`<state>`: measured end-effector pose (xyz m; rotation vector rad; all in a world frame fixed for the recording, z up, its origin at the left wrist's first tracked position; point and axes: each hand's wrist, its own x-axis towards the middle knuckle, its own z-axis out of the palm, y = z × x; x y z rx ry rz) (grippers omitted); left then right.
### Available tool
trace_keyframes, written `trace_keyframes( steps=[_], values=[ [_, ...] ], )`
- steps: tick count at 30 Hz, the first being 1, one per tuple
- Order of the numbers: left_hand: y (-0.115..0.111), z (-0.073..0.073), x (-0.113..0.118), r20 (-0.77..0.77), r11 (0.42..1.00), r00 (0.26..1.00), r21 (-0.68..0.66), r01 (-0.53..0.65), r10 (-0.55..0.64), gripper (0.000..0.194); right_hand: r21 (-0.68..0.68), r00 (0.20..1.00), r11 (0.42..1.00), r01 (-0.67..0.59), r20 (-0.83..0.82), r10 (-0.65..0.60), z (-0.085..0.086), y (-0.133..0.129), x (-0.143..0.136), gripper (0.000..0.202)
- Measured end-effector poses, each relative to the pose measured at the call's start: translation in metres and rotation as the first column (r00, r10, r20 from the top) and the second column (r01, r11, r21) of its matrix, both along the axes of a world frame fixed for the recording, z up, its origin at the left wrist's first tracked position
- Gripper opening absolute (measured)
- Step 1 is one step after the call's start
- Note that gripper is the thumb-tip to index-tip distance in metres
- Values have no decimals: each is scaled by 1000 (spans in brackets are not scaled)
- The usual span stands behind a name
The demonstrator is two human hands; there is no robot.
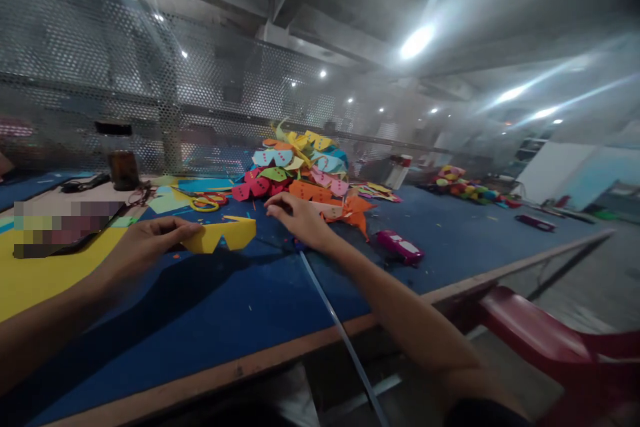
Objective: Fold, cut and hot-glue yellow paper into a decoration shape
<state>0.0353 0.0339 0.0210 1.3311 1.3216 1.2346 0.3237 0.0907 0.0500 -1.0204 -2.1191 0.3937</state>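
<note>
My left hand pinches one end of a yellow paper mask shaped like glasses, held above the blue table. To its right, my right hand is apart from the mask, its thumb and fingertips curled close together; anything between them is too small to make out. Behind that hand rises a pile of coloured paper masks with small dots on them. An orange paper piece lies beside the right wrist. Below the wrist, a long pale thin stick or tube extends past the table's front edge.
Yellow-handled scissors lie among paper scraps. A dark-lidded jar stands left, near a yellow sheet. A purple case is right of my forearm. Farther off are colourful toys; a red chair stands by the table edge.
</note>
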Motion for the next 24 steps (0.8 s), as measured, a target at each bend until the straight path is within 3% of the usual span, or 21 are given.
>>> trace_keyframes(
  steps=[2,5,8,12,19,22,24],
  values=[
    [0,3,-7,-14,999,999,-2,-41,41,43,39,982,992,116,145,-121,9,1,27,18],
    [-1,7,-20,-87,998,994,21,-60,62,44,74,881,968,239,403,-248,10,-5,68,33],
    [0,7,-30,-123,996,988,32,-89,92,55,75,792,961,267,550,-263,-1,-17,92,40],
    [1,-1,-34,-79,994,991,40,-106,109,56,69,675,968,241,705,-218,-20,-26,93,47],
    [0,-11,-33,-64,998,996,4,-60,60,42,104,670,965,242,701,-243,-31,-25,85,57],
    [0,-11,-34,-57,998,997,7,-59,59,41,106,724,955,277,631,-280,-35,-23,88,52],
    [1,-11,-35,-41,999,998,9,-39,39,37,81,800,952,295,524,-292,-35,-18,90,49]
  ],
)
